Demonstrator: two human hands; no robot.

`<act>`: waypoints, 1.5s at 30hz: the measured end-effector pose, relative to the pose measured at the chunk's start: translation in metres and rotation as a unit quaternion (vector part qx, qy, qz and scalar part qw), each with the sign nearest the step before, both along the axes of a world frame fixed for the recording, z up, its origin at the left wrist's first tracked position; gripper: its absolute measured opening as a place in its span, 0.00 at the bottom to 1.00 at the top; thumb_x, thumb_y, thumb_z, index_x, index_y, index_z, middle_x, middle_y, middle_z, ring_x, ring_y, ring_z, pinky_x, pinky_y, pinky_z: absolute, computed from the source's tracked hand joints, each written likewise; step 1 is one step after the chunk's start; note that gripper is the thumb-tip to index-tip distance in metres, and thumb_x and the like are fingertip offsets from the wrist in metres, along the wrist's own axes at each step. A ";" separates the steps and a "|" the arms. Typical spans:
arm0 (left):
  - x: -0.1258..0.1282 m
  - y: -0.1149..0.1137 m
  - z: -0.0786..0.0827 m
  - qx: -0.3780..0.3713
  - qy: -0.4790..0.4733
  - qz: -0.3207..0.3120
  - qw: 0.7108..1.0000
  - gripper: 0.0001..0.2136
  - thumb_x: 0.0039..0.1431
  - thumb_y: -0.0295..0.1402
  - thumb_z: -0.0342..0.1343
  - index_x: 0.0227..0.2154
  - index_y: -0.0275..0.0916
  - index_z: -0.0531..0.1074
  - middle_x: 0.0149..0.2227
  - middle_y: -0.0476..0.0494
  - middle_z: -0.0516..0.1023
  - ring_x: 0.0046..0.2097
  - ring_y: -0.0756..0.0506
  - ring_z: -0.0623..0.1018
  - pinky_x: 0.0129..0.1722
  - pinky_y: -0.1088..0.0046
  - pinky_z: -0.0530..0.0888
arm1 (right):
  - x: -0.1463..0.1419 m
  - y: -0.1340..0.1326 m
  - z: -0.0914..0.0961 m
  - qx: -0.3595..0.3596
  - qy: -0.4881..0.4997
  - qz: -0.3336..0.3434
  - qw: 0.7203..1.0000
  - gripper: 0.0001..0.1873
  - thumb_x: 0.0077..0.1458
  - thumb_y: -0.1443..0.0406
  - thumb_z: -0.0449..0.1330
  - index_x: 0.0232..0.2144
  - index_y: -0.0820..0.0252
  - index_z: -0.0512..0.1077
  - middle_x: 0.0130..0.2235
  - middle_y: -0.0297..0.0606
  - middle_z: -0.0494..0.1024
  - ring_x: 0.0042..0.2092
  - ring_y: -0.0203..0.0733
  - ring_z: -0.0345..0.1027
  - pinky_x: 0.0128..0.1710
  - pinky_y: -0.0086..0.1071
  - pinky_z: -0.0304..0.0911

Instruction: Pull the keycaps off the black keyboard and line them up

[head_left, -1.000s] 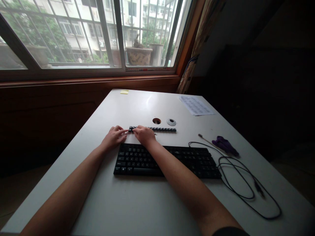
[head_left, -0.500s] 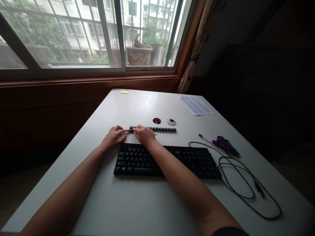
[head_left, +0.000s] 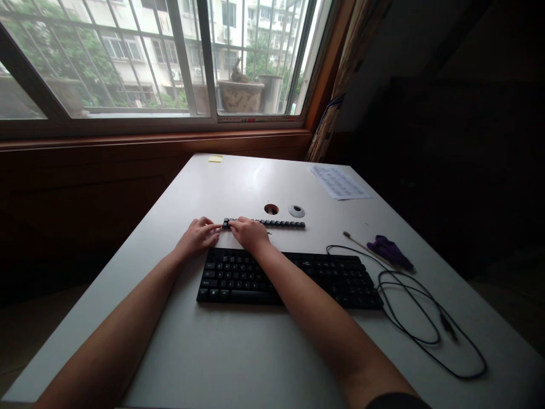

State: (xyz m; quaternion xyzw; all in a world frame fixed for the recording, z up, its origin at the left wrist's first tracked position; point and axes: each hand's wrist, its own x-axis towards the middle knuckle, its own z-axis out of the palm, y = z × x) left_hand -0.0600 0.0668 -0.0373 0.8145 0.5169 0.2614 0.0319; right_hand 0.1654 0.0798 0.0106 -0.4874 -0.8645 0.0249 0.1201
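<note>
Showing no clear shift from 1 second ago, so no visible progress: keeping left hand (head_left: 199, 236) and right hand (head_left: 251, 234) at 9 o'clock end of key row (head_left: 286, 224), 11 o'clock from keyboard (head_left: 238, 276); cannot tell either grip.

The keycaps (head_left: 284, 224) look plastic, the desk (head_left: 251, 182) glossy

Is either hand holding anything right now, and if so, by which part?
It can't be told: the left hand and right hand are both at the left end of the keycap row, but any grip is too small to see.
</note>
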 end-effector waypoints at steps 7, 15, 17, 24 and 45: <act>0.001 -0.002 0.002 -0.002 -0.006 0.003 1.000 0.16 0.62 0.39 0.55 0.51 0.46 0.76 0.44 0.42 0.72 0.44 0.41 0.70 0.50 0.58 0.70 | 0.003 -0.002 0.002 0.038 0.068 -0.022 0.997 0.19 0.67 0.58 0.47 0.53 0.46 0.72 0.46 0.36 0.78 0.44 0.42 0.74 0.42 0.32 0.65; 0.002 -0.002 0.003 -0.005 -0.007 0.001 1.000 0.16 0.62 0.39 0.54 0.51 0.46 0.76 0.45 0.42 0.72 0.45 0.41 0.70 0.51 0.58 0.70 | 0.008 -0.003 0.004 0.048 0.120 -0.045 0.991 0.19 0.67 0.61 0.47 0.53 0.49 0.72 0.48 0.37 0.77 0.47 0.41 0.72 0.47 0.31 0.63; 0.002 -0.003 0.004 -0.006 -0.008 0.003 1.000 0.16 0.62 0.39 0.54 0.51 0.46 0.76 0.45 0.41 0.72 0.45 0.41 0.70 0.51 0.58 0.70 | 0.008 -0.003 0.006 0.041 0.111 -0.046 0.992 0.19 0.67 0.61 0.46 0.54 0.49 0.71 0.48 0.37 0.76 0.47 0.41 0.72 0.47 0.31 0.63; 0.002 -0.003 0.004 -0.007 -0.002 0.009 1.000 0.16 0.62 0.39 0.54 0.51 0.46 0.76 0.45 0.41 0.72 0.44 0.40 0.70 0.49 0.58 0.71 | 0.006 -0.003 0.005 -0.011 0.029 -0.019 0.999 0.21 0.66 0.60 0.47 0.58 0.42 0.68 0.50 0.36 0.74 0.44 0.42 0.73 0.44 0.32 0.65; 0.002 -0.002 0.002 -0.002 0.007 0.005 1.000 0.16 0.62 0.39 0.54 0.51 0.46 0.76 0.44 0.41 0.72 0.44 0.41 0.71 0.49 0.58 0.70 | 0.006 -0.003 0.004 -0.031 0.008 -0.001 0.999 0.20 0.64 0.60 0.50 0.55 0.42 0.72 0.50 0.36 0.74 0.46 0.42 0.73 0.47 0.34 0.65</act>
